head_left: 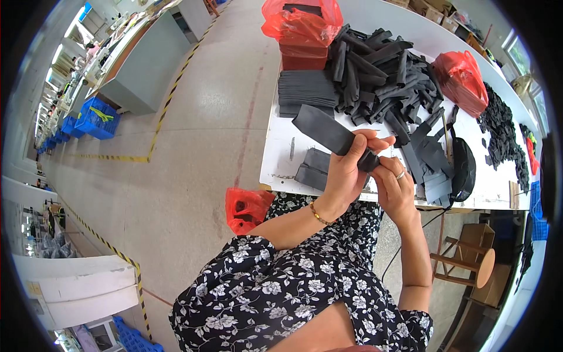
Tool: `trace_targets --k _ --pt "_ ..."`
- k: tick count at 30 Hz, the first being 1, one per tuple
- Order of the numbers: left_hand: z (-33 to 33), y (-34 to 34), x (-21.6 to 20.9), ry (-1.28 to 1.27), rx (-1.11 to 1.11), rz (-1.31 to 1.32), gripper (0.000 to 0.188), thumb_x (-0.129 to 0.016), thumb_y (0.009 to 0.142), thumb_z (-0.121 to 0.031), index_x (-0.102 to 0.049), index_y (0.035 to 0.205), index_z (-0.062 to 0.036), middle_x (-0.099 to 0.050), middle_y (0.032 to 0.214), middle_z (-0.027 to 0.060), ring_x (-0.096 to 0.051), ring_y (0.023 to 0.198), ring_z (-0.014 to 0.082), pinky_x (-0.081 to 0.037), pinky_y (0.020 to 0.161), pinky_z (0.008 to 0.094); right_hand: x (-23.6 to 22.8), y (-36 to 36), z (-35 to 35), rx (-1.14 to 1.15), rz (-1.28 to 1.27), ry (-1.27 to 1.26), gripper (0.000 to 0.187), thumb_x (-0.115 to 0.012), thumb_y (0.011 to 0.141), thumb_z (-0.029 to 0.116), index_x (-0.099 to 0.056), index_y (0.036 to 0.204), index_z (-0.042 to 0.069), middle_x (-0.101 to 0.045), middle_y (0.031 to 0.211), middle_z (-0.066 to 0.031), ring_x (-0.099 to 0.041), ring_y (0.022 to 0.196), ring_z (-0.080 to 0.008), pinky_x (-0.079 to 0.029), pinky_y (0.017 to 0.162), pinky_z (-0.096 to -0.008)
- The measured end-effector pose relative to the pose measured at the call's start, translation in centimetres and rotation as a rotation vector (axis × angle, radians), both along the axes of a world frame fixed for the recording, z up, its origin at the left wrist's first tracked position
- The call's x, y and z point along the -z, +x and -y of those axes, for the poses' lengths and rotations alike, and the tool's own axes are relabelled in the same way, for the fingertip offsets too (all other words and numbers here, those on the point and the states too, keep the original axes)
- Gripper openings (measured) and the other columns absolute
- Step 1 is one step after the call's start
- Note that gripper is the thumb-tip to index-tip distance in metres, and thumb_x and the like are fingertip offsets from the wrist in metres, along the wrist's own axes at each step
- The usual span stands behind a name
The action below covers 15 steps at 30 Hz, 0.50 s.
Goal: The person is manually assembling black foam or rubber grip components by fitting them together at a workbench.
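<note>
A dark grey, flat strip of soft-looking material (322, 132) is held above the near part of the white table (287, 141). My left hand (347, 171) is closed on it, thumb on top, and its wide end sticks out to the far left. At its near right end, the fingers of my right hand (395, 183) pinch a folded or bunched part. My fingers hide exactly how that end is shaped. Under and left of my hands lie some similar dark pieces (314, 167). Farther off stands a neat stack of dark strips (306, 88).
A big heap of loose, curled dark strips (381, 73) covers the table's far middle. Red plastic bags (460, 82) stand around it. To the right lie flat grey pieces (433, 167) and a black pouch (463, 164). A wooden stool (469, 264) stands below the table's right side.
</note>
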<state>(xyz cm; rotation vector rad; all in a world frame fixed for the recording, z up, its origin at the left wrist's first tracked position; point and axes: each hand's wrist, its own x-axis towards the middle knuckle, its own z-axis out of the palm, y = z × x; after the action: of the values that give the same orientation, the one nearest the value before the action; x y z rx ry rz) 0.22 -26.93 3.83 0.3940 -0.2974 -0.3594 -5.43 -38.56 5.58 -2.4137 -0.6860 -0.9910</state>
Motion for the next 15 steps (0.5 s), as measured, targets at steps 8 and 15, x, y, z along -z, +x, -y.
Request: trace_targets --k 8,15 --pt "0.5 0.4 1.4 -0.010 0.028 -0.017 0.029 -0.052 0.099 -0.027 -0.055 0.113 -0.0019 -0.069 0.097 0.0129 -0.060 0.114 0.0335 -0.042 0.105 0.0439 0.4 0.2 0.2 0.033 -0.086 0.016 0.025 -0.068 0.070 -0.009 -0.058 0.093 -0.002 -0.058 0.096 -0.0148 -0.060 0.075 -0.0301 -0.050 0.060 -0.0375" --pt "0.3 1.8 0.7 0.029 -0.066 0.052 0.034 -0.048 0.100 -0.031 -0.056 0.116 -0.0023 -0.067 0.109 0.0159 -0.053 0.123 0.0343 -0.036 0.110 0.0444 2.6 1.0 -3.2 0.153 -0.322 0.956 0.020 -0.073 0.082 0.006 -0.059 0.094 -0.002 -0.059 0.099 -0.0100 -0.059 0.090 -0.0173 -0.048 0.079 -0.0276"
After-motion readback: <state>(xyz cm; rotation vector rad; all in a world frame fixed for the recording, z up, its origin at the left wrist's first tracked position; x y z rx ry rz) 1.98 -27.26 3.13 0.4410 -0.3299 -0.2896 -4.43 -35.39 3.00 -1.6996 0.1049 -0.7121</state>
